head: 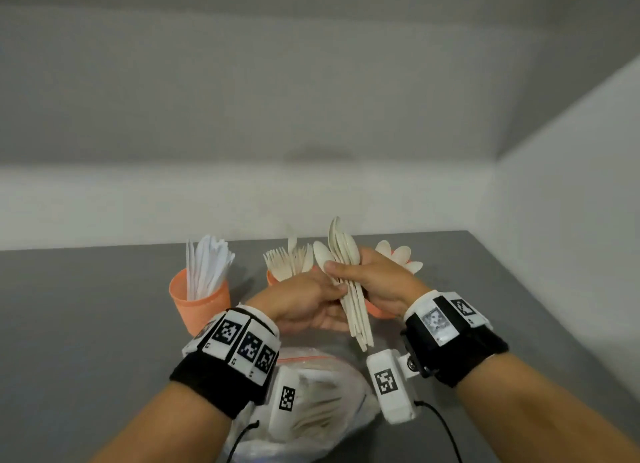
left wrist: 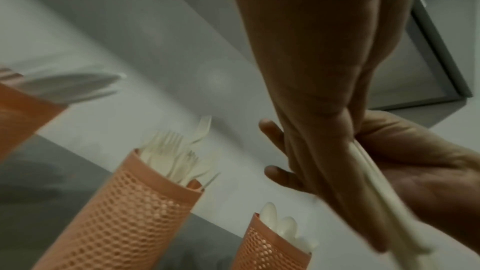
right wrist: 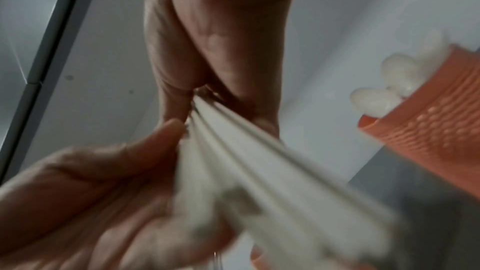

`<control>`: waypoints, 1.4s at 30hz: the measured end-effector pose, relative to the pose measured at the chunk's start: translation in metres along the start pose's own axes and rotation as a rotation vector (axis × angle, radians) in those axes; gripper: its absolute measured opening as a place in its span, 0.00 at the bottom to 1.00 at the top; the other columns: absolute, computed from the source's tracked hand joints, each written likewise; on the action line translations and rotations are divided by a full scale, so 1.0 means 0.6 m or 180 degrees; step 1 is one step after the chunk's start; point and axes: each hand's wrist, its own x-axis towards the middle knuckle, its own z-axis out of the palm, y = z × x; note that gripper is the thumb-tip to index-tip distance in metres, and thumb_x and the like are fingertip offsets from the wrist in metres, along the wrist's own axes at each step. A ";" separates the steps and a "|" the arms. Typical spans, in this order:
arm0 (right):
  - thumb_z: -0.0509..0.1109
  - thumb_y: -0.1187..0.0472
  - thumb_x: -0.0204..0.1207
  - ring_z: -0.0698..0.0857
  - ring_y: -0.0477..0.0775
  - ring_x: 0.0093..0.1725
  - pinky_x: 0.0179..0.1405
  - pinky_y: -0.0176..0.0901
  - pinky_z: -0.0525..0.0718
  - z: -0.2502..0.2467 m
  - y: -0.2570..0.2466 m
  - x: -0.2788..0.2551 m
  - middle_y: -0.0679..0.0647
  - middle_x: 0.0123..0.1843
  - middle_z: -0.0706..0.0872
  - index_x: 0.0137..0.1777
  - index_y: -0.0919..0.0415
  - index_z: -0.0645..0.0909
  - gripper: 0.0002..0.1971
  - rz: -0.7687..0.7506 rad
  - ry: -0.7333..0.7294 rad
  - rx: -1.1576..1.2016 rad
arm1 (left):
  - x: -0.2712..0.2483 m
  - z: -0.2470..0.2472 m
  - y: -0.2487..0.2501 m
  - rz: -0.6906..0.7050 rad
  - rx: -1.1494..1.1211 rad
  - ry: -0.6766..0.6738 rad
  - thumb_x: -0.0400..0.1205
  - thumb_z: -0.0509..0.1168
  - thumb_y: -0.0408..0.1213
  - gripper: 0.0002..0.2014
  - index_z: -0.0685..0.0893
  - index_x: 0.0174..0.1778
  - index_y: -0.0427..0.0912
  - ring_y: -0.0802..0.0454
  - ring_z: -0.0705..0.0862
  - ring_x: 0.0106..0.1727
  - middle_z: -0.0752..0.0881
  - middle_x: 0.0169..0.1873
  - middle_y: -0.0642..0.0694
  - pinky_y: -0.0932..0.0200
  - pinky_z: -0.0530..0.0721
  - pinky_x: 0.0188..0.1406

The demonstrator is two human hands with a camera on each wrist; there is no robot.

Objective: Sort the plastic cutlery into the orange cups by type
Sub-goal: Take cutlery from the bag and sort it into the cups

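— What are the hands doing, there in the middle of the head view?

— Both meet on a bundle of cream spoons [head: 346, 282], bowls up, handles fanning down toward the lower centre. The right hand [head: 384, 282] has its fingers curled round the handles, thumb laid across the front. The left hand [head: 304, 303] comes in from the left and touches the same handles with thumb and fingertips; it looks like a pinch, though the right wrist view is too blurred to be sure how many spoons it has.

— And the cups?

— Three orange cups on the grey table [head: 86, 306]. The left cup [head: 201, 303], at centre left, holds white knives [head: 207, 268]. The middle cup [left wrist: 124, 213], mostly hidden behind the left hand in the head view, holds cream forks [head: 287, 260]. The right cup [right wrist: 436, 114], behind the right hand, already has spoon bowls sticking out.

— Anything nearer the person?

— A clear plastic bag [head: 322, 393] at lower centre, under the wrists, with more pale cutlery inside.
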 end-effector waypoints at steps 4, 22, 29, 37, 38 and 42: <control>0.62 0.70 0.80 0.88 0.45 0.31 0.34 0.36 0.87 -0.065 -0.015 -0.019 0.54 0.33 0.88 0.51 0.65 0.77 0.04 -0.0231 0.0712 0.0124 | 0.053 0.041 0.018 -0.0394 0.0545 0.0016 0.86 0.53 0.37 0.09 0.78 0.47 0.43 0.58 0.82 0.40 0.83 0.41 0.48 0.67 0.78 0.40; 0.67 0.66 0.76 0.84 0.51 0.49 0.54 0.44 0.80 -0.223 0.069 0.089 0.54 0.52 0.85 0.54 0.47 0.81 0.13 -0.1090 0.1858 -0.1456 | 0.289 0.031 -0.058 0.0206 0.1978 0.1317 0.61 0.82 0.39 0.60 0.48 0.82 0.41 0.47 0.69 0.76 0.70 0.75 0.47 0.59 0.68 0.71; 0.60 0.67 0.80 0.74 0.61 0.59 0.60 0.43 0.71 -0.225 0.047 0.094 0.62 0.56 0.80 0.56 0.63 0.84 0.12 -0.1129 0.1943 -0.3206 | 0.254 0.046 -0.014 -0.0131 0.2644 0.1337 0.67 0.78 0.38 0.57 0.44 0.81 0.37 0.43 0.61 0.80 0.58 0.80 0.40 0.52 0.64 0.76; 0.64 0.71 0.76 0.79 0.51 0.38 0.44 0.40 0.74 -0.086 -0.007 0.026 0.57 0.43 0.84 0.50 0.68 0.84 0.08 -0.1047 0.0545 -0.2935 | 0.014 0.006 0.041 0.0269 0.3379 0.1260 0.77 0.68 0.40 0.08 0.84 0.33 0.46 0.52 0.83 0.52 0.86 0.47 0.47 0.69 0.75 0.51; 0.65 0.70 0.76 0.81 0.50 0.38 0.45 0.43 0.76 -0.058 -0.001 0.014 0.59 0.43 0.87 0.49 0.68 0.85 0.07 -0.0914 0.0077 -0.2929 | -0.021 -0.006 0.024 -0.0077 0.3520 0.1079 0.78 0.67 0.42 0.10 0.84 0.31 0.48 0.55 0.83 0.52 0.86 0.50 0.49 0.75 0.73 0.46; 0.67 0.69 0.76 0.83 0.41 0.33 0.40 0.30 0.79 0.041 0.068 -0.020 0.61 0.43 0.90 0.50 0.70 0.86 0.08 -0.0130 -0.1658 -0.2988 | -0.107 -0.061 -0.081 -0.1288 0.3847 0.0876 0.79 0.64 0.51 0.13 0.90 0.45 0.48 0.54 0.82 0.55 0.84 0.55 0.47 0.64 0.76 0.54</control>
